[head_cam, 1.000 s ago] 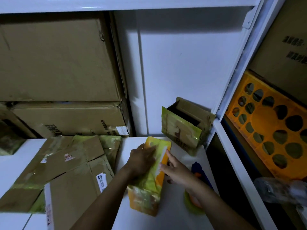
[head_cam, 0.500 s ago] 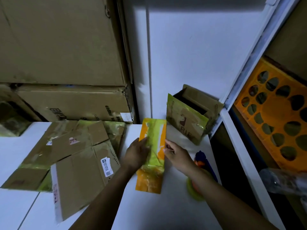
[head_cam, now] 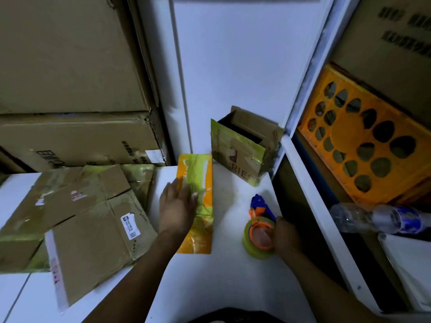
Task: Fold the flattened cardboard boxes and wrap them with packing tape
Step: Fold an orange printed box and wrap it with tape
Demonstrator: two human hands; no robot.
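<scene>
Cardboard box (head_cam: 197, 170), orange, folded flat and already streaked with yellow-green tape, lies lengthwise on the white table (head_cam: 221, 276) right in front of the person. The left hand (head_cam: 178, 203) presses down on its near-left part, palm down and fingers straight, gripping nothing, just pinning it. Beside it to the right, and apart from the box, the right hand (head_cam: 285, 236) is curled round the roll of the tape dispenser (head_cam: 258, 236), whose blue handle points away toward the wall.

From where I stand, that box looks light and fairly stiff. Its folds will likely want to spring open, and the glossy tape on top looks slick under a palm. I'd hold it flat near the middle, as now. For lifting it to pass tape round, I'd pinch the long edges, clear of the band where the next wrap goes.

Further left, a pile of flattened boxes (head_cam: 93, 224) sprawls over the table, brown with labels and strips of old tape, waiting its turn. Beyond the orange one, against the white wall, a small open box (head_cam: 242, 150) stands with its flaps up. Big cartons (head_cam: 70, 66) are stacked at the back left. Off to the right, shelving holds an orange crate (head_cam: 363, 145) and a plastic bottle (head_cam: 373, 217) lying on its side.
</scene>
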